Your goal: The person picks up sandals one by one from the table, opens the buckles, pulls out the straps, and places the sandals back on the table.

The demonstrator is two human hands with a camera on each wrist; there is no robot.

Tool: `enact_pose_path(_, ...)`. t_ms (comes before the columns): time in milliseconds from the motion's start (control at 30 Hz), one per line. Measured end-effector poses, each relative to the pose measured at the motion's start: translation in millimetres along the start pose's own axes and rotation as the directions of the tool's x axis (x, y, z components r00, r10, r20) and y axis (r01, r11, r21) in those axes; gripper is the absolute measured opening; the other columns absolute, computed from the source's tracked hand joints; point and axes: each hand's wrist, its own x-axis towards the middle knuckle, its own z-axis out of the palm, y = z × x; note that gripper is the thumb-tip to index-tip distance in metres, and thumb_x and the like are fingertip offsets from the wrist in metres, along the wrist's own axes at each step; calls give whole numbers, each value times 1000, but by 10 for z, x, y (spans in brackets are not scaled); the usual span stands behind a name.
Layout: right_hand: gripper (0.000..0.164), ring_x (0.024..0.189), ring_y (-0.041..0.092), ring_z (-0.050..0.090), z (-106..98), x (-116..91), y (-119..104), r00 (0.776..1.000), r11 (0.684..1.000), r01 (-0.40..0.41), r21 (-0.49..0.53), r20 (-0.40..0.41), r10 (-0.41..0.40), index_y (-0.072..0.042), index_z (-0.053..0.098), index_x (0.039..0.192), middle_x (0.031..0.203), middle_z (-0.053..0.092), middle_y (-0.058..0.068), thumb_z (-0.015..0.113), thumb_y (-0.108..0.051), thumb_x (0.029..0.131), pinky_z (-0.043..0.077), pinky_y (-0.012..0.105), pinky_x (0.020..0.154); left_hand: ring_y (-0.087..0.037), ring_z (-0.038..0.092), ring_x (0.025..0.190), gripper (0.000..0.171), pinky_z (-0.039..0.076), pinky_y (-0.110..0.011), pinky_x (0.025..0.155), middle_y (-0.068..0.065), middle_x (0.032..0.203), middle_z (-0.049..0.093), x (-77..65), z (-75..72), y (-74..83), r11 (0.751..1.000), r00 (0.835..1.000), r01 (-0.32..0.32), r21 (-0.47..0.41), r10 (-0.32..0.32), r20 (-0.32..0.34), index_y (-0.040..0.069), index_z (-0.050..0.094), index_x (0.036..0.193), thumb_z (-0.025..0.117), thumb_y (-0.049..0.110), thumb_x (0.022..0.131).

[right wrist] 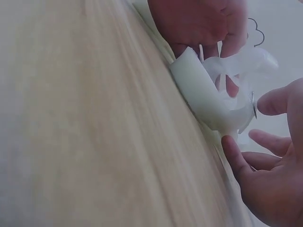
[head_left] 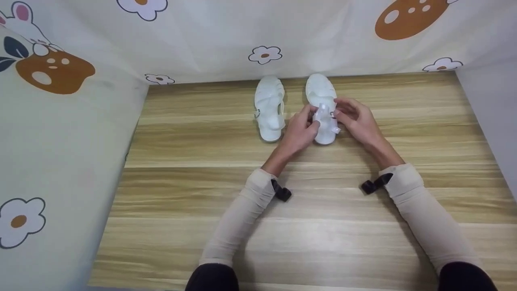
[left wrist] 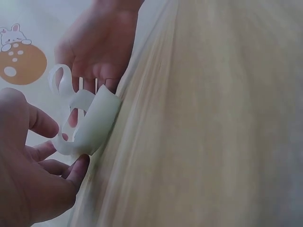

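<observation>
Two white jelly-like sandals stand side by side at the wall, toes pointing away. My left hand [head_left: 299, 131] holds the inner side of the right-hand sandal [head_left: 320, 87], thumb and index finger around its edge near the ankle strap. On its outer side is my right hand [head_left: 357, 119], with its thumb at the small metal buckle [right wrist: 253, 105] and its other fingers curled along the strap. A translucent strap [right wrist: 246, 61] rises over the sandal's opening. The left-hand sandal [head_left: 270, 125] stands untouched, its buckle on the outer side.
The sandals rest on a wood-grain surface [head_left: 181, 190]. Behind them hangs a pale cloth [head_left: 210, 44] printed with flowers and orange fruit, which continues down the left side. A plain pale wall [head_left: 492, 105] borders the right. Each wrist carries a small black camera [head_left: 282, 194].
</observation>
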Motion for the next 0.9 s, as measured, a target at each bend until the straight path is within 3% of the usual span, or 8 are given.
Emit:
enact_pose_path(167, 46, 138, 27, 62, -7, -56, -38, 1000, 1000, 10, -2, 2, -10, -3, 61, 147, 149, 65, 20, 69, -22, 107, 54, 18, 104, -11, 68, 93, 34, 54, -24, 83, -6, 113, 77, -46, -21, 26, 1000, 1000, -15, -9, 15, 22, 10, 62, 134, 57, 12, 101)
enact_pose_path(433, 51, 138, 26, 62, -13, -192, -73, 999, 998, 31, -55, 26, -30, -7, 62, 147, 149, 65, 13, 73, -33, 105, 51, 31, 117, -14, 73, 105, 35, 58, -24, 92, -12, 124, 77, -210, -81, 54, 998, 998, -46, -46, 48, 32, 5, 62, 135, 57, 10, 101)
enact_pose_path(733, 53, 133, 25, 66, 13, -391, -117, 996, 997, 71, -24, 51, -69, -7, 61, 148, 144, 68, 18, 78, -28, 102, 55, 21, 106, -17, 75, 115, 32, 60, -22, 96, -15, 129, 76, -432, -152, 93, 993, 996, -71, -93, 76, 54, 4, 63, 131, 62, 3, 99)
enact_pose_path(900, 59, 135, 27, 64, 27, -469, -115, 993, 996, 86, 7, 85, -86, -5, 55, 153, 150, 63, 19, 78, -21, 102, 54, 22, 109, -19, 75, 118, 31, 60, -21, 96, -17, 128, 75, -519, -197, 122, 993, 994, -58, -105, 67, 84, 4, 64, 128, 65, 1, 97)
